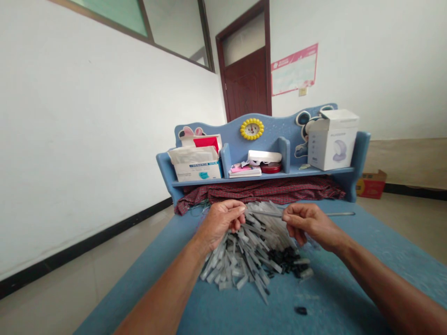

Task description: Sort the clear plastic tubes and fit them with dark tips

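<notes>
A slim rod point(338, 214) spans the air above the worktop point(370, 246), its left end pinched in the left hand's point(226, 216) fingers, the right hand's point(310, 222) gripping farther along (one end pokes out right). Below lie translucent strips point(230, 263); near right, black pieces point(288, 259); far, checked cloth point(265, 190).

1. One yellow dial point(252, 129).
2. Below the dial: one left hand point(226, 218), one right hand point(309, 224), at least one slim rod point(338, 214).
3. Right of the dial: one white box point(331, 142).
4. Below the dial: clear tubes point(226, 265), black caps point(284, 258), heaped beyond counting.
</notes>
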A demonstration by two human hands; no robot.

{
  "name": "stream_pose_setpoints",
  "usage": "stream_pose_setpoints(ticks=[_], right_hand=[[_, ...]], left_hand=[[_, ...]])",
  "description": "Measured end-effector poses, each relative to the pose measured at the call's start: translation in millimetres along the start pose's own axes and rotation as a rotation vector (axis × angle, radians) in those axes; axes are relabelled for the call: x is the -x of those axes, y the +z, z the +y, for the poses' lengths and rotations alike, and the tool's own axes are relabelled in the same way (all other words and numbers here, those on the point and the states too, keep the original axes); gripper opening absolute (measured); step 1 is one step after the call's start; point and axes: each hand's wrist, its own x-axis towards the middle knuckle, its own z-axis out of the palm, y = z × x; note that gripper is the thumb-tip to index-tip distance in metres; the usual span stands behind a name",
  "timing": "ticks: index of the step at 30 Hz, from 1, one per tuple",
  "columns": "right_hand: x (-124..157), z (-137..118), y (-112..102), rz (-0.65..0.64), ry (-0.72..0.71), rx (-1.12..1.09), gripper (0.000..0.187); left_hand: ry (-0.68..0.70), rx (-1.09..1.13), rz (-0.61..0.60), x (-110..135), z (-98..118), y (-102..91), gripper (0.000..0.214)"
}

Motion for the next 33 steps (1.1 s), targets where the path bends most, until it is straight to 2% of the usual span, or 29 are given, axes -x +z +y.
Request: stream_pose_setpoints(ticks=[7,14,22,29,33], right_hand=[[3,-8,10,0.046,-0.015,0.204,0.028],[7,-11,18,0.123,-0.19,0.337,0.023],[9,-8,25,0.197,-0.262,0.353,0.023],[7,0,28,0.193,-0.254,0.291,0.025],[8,-2,29,0.214,-0.285,0.342,0.025]], left_hand=[[0.01,0.035,0.01,2,-4,9.3,0.014],[-0.004,0.122,-0.016,6,4,8.3,0.014],[0.009,0.143,-0.007,12,12,8.7,0.018],[0.019,0.133,0.013,16,16,10.0,0.018],[0.046,0.133,0.0,15,18,8.8,0.017]])
